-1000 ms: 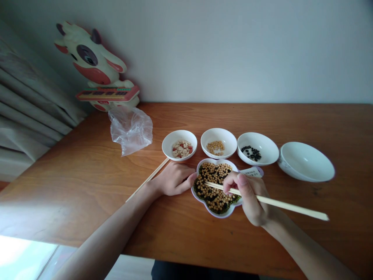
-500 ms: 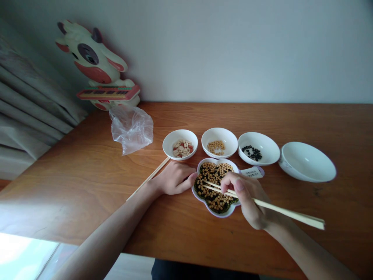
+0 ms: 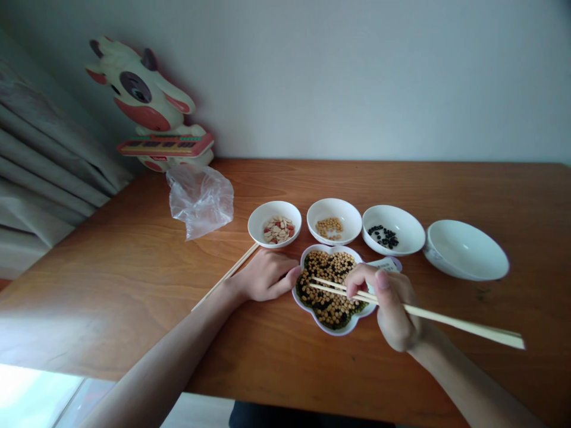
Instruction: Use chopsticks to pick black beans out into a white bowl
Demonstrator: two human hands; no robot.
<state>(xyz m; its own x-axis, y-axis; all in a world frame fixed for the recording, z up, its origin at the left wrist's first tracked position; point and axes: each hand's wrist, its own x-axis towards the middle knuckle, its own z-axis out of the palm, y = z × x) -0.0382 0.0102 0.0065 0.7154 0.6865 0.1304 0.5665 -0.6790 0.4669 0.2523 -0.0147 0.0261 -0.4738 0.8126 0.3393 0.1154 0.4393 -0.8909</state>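
Observation:
A flower-shaped dish (image 3: 312, 311) with a pale purple rim holds yellow beans mixed with black ones over a green layer. My right hand (image 3: 395, 309) is closed around a pair of wooden chopsticks (image 3: 464, 326). Their tips, slightly apart, reach among the beans on the dish's left side; I cannot make out a bean between them. On the table at the dish's left, my left hand (image 3: 265, 276) holds the rim with its thumb; its other fingers are bent and partly hidden. Another pair of chopsticks (image 3: 227, 276) lies beside my left wrist.
Behind the dish stand white bowls: one with pale and reddish flat seeds (image 3: 254, 224), one with yellow beans (image 3: 355, 224), one with black beans (image 3: 413, 233), and a bare one (image 3: 468, 249). A plastic bag (image 3: 201, 199) and cow-shaped toy keyboard (image 3: 165, 145) sit back left.
My right hand has slid a little to the right along the chopsticks, and their thick ends have swung right. The tips stay over the dish's left side. My left hand keeps its place.

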